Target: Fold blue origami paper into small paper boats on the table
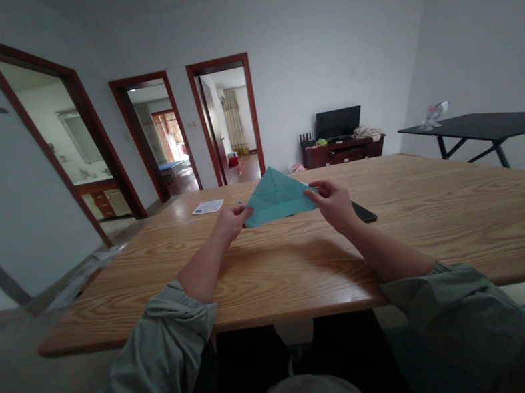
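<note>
A teal sheet of paper (pixel 277 197), folded into a triangle with its point upward, is held up above the wooden table (pixel 276 275). Crease lines show on its face. My left hand (pixel 233 220) pinches the left corner between thumb and fingers. At the right corner, my right hand (pixel 332 201) grips the paper the same way. Behind my right hand, a dark flat object like a phone (pixel 364 211) lies on the table, partly hidden by that hand. Something small and dark shows just under the paper's lower edge, too hidden to make out.
A printed white card (pixel 208 207) lies on the table's far left part. Beyond the table are a low cabinet (pixel 343 152) with a television (pixel 338 123) and, at the right, a black folding table (pixel 493 123).
</note>
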Available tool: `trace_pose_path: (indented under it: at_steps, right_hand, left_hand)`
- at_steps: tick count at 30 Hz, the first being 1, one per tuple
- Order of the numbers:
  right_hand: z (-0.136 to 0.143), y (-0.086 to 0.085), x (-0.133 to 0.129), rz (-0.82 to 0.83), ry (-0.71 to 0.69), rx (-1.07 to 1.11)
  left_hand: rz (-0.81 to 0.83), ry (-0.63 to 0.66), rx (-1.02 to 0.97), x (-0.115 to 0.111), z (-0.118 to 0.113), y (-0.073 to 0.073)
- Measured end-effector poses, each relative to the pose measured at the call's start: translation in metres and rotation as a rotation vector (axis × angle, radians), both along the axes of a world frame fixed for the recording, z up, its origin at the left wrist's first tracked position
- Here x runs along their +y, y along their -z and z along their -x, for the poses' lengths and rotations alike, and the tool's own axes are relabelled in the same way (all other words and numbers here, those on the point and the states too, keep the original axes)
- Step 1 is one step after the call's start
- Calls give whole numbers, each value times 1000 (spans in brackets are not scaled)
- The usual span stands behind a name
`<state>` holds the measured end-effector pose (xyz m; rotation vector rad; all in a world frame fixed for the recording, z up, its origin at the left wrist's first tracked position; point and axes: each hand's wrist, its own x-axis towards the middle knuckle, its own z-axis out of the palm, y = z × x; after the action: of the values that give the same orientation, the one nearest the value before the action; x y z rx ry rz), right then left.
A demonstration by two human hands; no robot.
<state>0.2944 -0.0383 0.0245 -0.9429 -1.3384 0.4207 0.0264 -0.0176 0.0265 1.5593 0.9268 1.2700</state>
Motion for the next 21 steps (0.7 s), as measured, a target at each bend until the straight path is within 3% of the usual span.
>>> trace_pose_path:
  at_steps: [9, 21]
  right_hand:
    - [-3, 2, -1, -5, 129, -254]
    - [-2, 3, -2, 130, -31, -307]
  left_hand:
    - [-34, 3, 15, 3, 2, 0]
    - [-39, -4, 79, 0, 7, -3]
